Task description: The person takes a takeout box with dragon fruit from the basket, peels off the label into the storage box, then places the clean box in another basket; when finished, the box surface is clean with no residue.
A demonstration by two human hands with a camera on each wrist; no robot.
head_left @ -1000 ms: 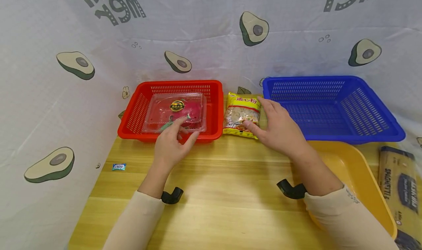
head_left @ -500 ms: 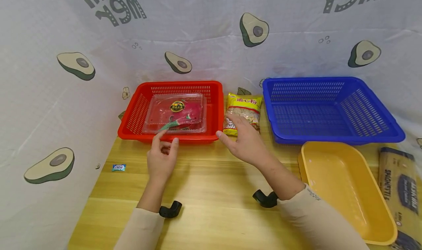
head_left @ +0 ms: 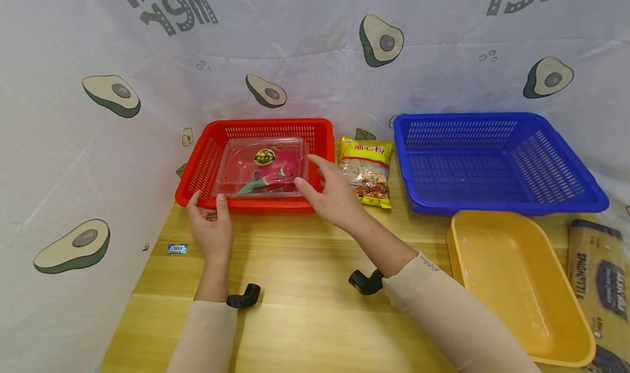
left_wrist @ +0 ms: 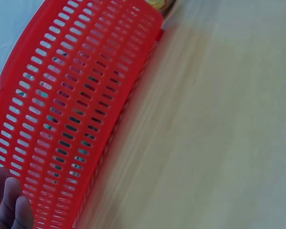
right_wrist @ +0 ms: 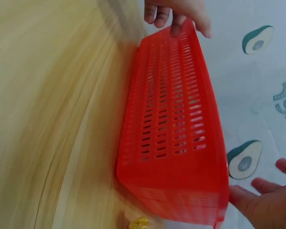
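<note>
A red slotted basket (head_left: 192, 198) stands at the back left, holding a clear lidded plastic box (head_left: 236, 168) with a round label. Through the lid show something bright pink and a green piece. My left hand (head_left: 211, 236) is at the basket's front left corner, thumb and fingertips close to the rim; in the left wrist view its fingers (left_wrist: 12, 200) appear beside the slotted wall. Over the basket's right side reaches my right hand (head_left: 334, 198), fingers extended and thumb spread apart, near the box's right edge. The right wrist view has its thumb right at the rim.
A yellow bag of pasta (head_left: 366, 170) lies between the red basket and a blue basket (head_left: 497, 206). On the right are a yellow tray (head_left: 502, 274) and a spaghetti pack (head_left: 598, 285). A small blue wrapped item (head_left: 177, 248) lies at the left.
My right hand has moved left from the pasta bag to the red basket's right side. My left hand has moved left and back from the box to the basket's front left corner.
</note>
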